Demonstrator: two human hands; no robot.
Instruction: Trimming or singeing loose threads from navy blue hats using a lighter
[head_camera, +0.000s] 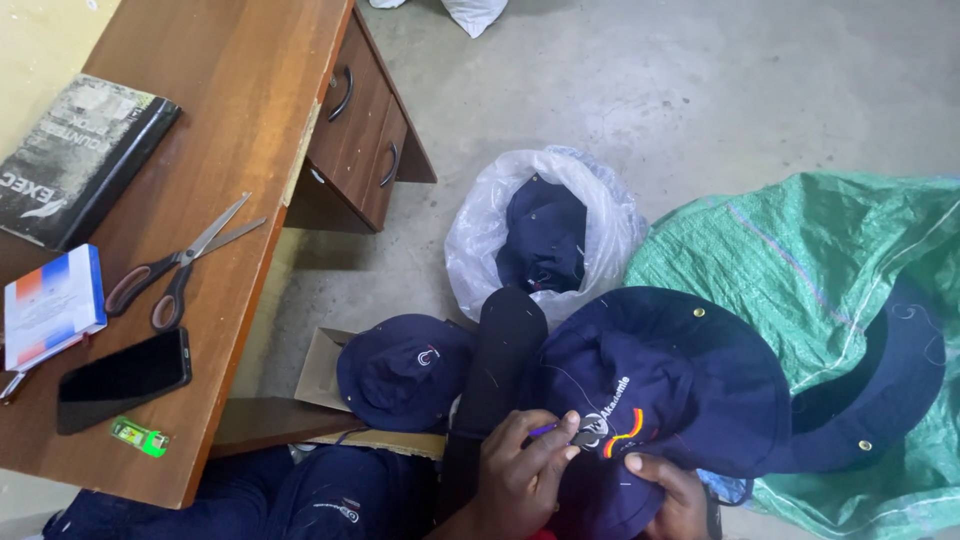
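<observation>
Right hand (672, 500) cut off btm.

The single head-worn camera looked steeply down, close above the person's lap; a wooden desk (230, 150) lay toward ten o'clock, concrete floor (700, 80) toward twelve, a green sack (800, 260) toward three.

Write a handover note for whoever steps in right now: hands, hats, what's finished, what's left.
Left hand: pinching a small tool with a purple handle against the embroidered crest of the navy wide-brimmed fabric hat.
Right hand: steadying that hat's crown.
More navy hats: one beside it, some in the clear plastic bag, one on the green woven sack.
Which hats are finished cannot be told.
</observation>
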